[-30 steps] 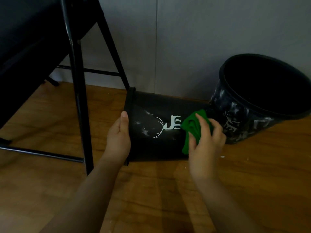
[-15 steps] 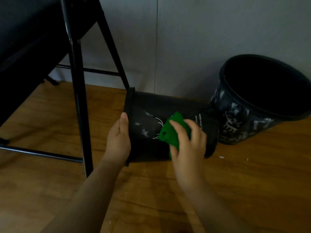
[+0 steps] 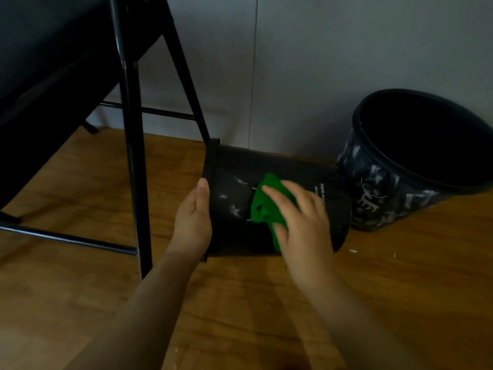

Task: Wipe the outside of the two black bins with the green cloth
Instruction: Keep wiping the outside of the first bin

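A: Pressing the green cloth (image 3: 268, 206) onto the lying bin (image 3: 280, 169), the right hand (image 3: 301, 222) has its fingers spread flat. The left hand (image 3: 193, 220)?

B: It cups the rim, thumb up. Right of the fingers, white script reads "today" (the rest is blurred). Past that the upright bin (image 3: 381, 198) touches the lying bin's base; bare floor (image 3: 240, 303) lies nearer.

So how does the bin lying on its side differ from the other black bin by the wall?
The bin on its side lies on the wooden floor with its rim toward the chair leg; the other bin sits with its mouth up and tilted.
The lying bin is in hand: the left hand steadies its rim and the right hand presses the green cloth on it; the other bin is untouched.
The lying bin shows few white smears, the other many.
Both are black with white print.
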`<action>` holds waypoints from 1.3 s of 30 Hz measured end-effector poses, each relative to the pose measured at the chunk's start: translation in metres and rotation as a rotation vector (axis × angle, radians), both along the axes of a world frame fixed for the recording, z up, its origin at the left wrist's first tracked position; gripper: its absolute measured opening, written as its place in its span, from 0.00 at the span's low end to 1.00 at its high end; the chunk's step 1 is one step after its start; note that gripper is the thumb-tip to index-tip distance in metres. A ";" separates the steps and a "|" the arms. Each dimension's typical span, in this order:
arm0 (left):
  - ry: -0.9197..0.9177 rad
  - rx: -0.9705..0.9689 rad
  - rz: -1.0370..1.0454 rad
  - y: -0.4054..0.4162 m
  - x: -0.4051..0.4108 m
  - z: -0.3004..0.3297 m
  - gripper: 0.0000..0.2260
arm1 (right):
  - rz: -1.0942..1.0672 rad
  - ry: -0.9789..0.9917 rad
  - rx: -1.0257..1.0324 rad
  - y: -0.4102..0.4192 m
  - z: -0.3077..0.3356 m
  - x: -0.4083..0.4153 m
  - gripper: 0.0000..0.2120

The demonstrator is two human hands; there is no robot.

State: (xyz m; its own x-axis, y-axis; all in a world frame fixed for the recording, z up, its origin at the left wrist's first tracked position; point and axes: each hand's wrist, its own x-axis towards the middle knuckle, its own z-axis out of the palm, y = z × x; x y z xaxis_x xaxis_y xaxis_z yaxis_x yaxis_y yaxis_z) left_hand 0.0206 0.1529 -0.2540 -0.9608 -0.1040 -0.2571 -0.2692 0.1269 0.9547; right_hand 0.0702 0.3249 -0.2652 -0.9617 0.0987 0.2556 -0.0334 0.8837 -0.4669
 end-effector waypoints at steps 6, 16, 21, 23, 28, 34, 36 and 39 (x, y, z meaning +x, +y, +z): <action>-0.013 0.044 0.017 0.002 -0.002 0.000 0.20 | -0.154 0.017 -0.059 -0.022 0.009 -0.007 0.29; 0.015 0.039 -0.018 0.000 -0.003 -0.004 0.21 | -0.241 0.002 -0.081 -0.020 0.011 -0.010 0.29; 0.052 0.050 -0.025 0.000 0.000 -0.006 0.22 | 0.108 0.036 0.036 -0.038 0.003 0.004 0.32; 0.050 0.047 -0.038 -0.001 0.001 -0.005 0.20 | 0.038 0.030 0.015 -0.025 0.002 0.002 0.32; 0.024 0.061 -0.059 0.001 -0.002 -0.005 0.20 | -0.281 0.025 -0.092 -0.030 0.011 -0.009 0.29; 0.053 0.104 -0.064 0.000 0.000 -0.007 0.20 | 0.117 0.016 0.031 -0.036 0.011 -0.006 0.30; 0.048 0.097 -0.064 0.000 0.001 -0.006 0.21 | 0.002 0.007 -0.001 -0.028 0.013 -0.013 0.30; 0.055 0.094 -0.058 0.000 0.000 -0.006 0.21 | -0.193 0.010 -0.046 -0.036 0.017 -0.024 0.29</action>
State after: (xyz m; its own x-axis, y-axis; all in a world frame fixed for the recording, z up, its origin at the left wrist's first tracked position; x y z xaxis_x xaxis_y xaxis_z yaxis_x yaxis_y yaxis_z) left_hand 0.0202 0.1531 -0.2598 -0.9775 -0.0253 -0.2094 -0.2105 0.0501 0.9763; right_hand 0.0465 0.2885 -0.2479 -0.9213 0.2927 0.2561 0.1298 0.8521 -0.5071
